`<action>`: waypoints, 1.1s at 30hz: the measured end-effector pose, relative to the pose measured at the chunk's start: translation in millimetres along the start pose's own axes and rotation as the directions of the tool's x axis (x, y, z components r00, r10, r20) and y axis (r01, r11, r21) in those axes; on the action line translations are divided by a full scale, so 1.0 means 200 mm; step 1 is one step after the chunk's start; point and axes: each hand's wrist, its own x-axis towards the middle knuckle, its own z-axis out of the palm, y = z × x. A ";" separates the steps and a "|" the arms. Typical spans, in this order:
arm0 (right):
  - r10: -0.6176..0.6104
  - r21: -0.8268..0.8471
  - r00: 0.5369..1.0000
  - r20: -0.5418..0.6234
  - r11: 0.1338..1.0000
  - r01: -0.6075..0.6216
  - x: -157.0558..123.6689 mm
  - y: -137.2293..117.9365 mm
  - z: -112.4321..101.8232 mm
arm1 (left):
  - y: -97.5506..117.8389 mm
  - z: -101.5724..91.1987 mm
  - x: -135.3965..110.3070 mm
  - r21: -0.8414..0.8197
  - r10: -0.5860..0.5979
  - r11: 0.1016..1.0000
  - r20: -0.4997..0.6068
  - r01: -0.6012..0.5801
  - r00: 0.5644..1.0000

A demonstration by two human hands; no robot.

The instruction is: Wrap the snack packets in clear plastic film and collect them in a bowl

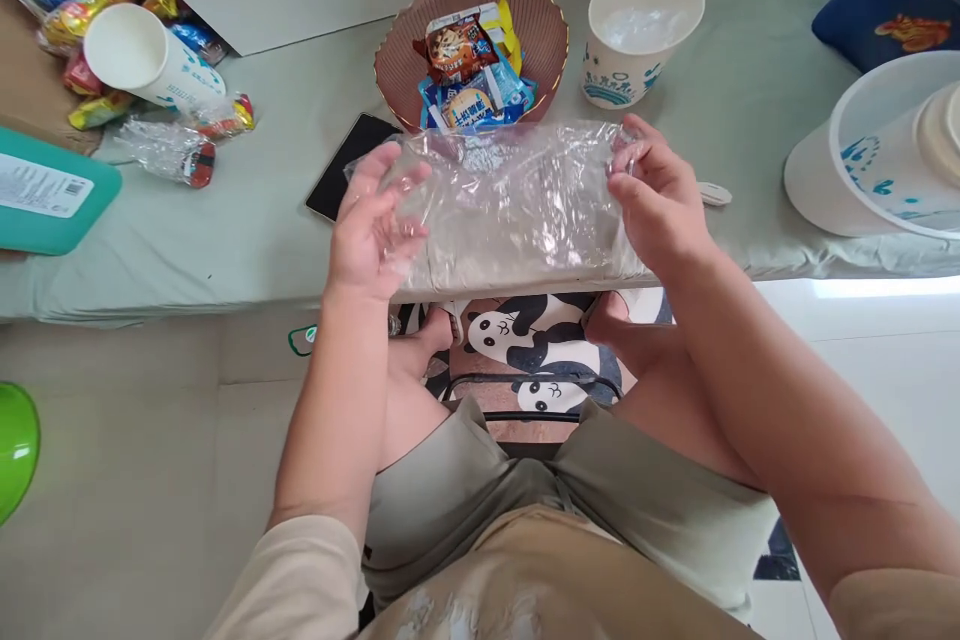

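While I hold them apart, left hand [371, 230] and right hand [656, 205] each clamp one end of the bag [517, 210].

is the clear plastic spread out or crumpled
Spread out: the clear plastic is stretched wide between the left hand and right hand.

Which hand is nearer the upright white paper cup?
Right. The right hand grips the clear plastic sheet close to the white paper cup; the left hand holds the sheet's other end, by the black phone.
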 end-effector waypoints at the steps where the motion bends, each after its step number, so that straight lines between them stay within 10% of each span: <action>1: -0.013 0.056 1.000 -0.014 0.998 0.013 0.02 -0.01 0.02 | 0.02 0.00 -0.02 0.015 0.018 1.000 0.026 -0.019 0.999; 16: 0.172 0.538 0.985 0.006 0.830 -0.148 0.06 -0.21 0.17 | 0.10 -0.01 -0.04 -0.229 -0.087 0.966 0.139 0.117 0.986; 25: 0.565 0.414 0.824 0.024 0.745 -0.523 0.00 -0.23 0.05 | 0.01 -0.01 0.08 -0.012 -0.184 0.983 0.012 0.184 0.983; 33: 0.530 0.292 0.838 0.128 0.788 -0.542 -0.06 -0.22 0.02 | -0.05 -0.02 0.12 0.094 -0.210 0.973 0.003 0.208 0.978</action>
